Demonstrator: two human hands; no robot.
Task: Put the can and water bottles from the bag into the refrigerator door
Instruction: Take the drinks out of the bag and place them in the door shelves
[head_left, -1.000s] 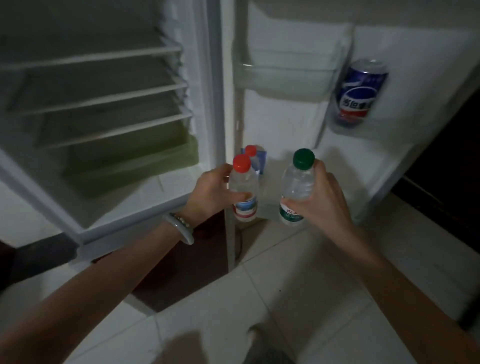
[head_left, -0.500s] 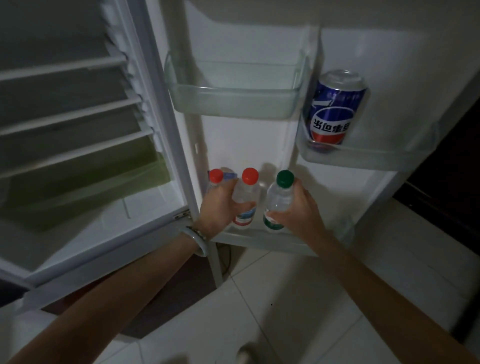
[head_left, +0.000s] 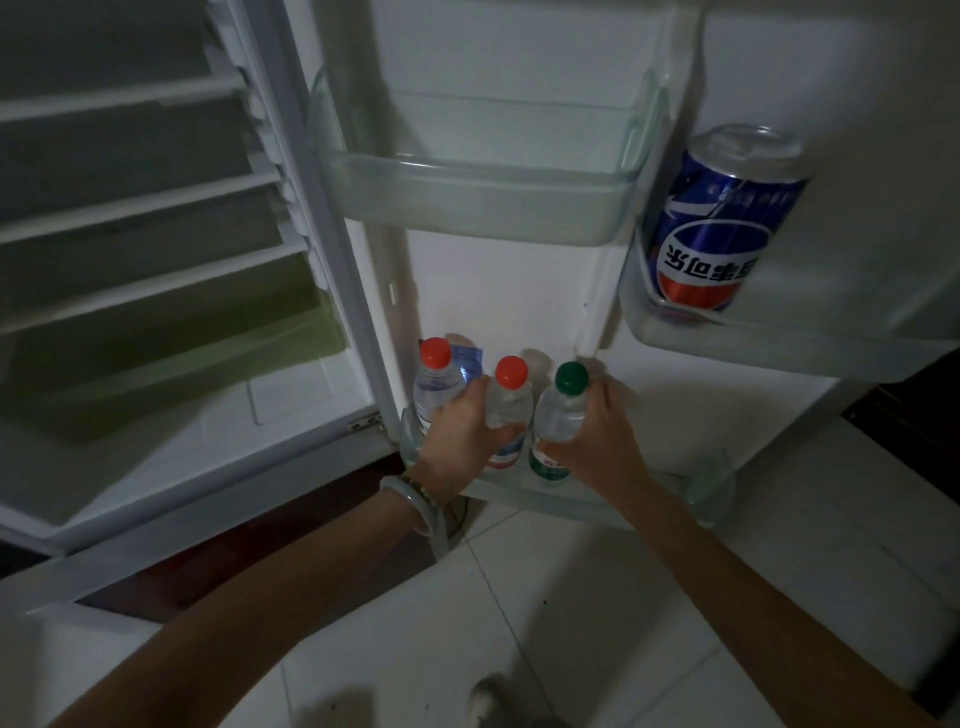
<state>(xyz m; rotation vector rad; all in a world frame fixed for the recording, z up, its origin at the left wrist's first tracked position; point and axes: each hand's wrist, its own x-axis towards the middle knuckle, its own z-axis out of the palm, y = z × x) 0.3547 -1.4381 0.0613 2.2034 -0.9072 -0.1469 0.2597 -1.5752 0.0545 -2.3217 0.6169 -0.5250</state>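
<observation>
My left hand (head_left: 456, 436) grips a clear water bottle with a red cap (head_left: 510, 402), standing in the bottom shelf of the open refrigerator door (head_left: 571, 501). My right hand (head_left: 597, 434) holds a green-capped water bottle (head_left: 560, 415) just to its right in the same shelf. Another red-capped bottle (head_left: 435, 384) stands at the shelf's left end, partly behind my left hand. A blue cola can (head_left: 711, 223) sits in a higher door shelf (head_left: 779, 343) on the right.
An empty clear door bin (head_left: 478, 197) hangs above the bottles. The refrigerator's inside with white wire shelves (head_left: 140, 202) and a green drawer (head_left: 171, 353) is open on the left. White floor tiles (head_left: 545, 613) lie below; a shoe tip (head_left: 491, 699) shows at the bottom.
Both hands have carried their bottles forward and down into the bottom door shelf, next to the bottle standing there. The view has moved closer to the door.
</observation>
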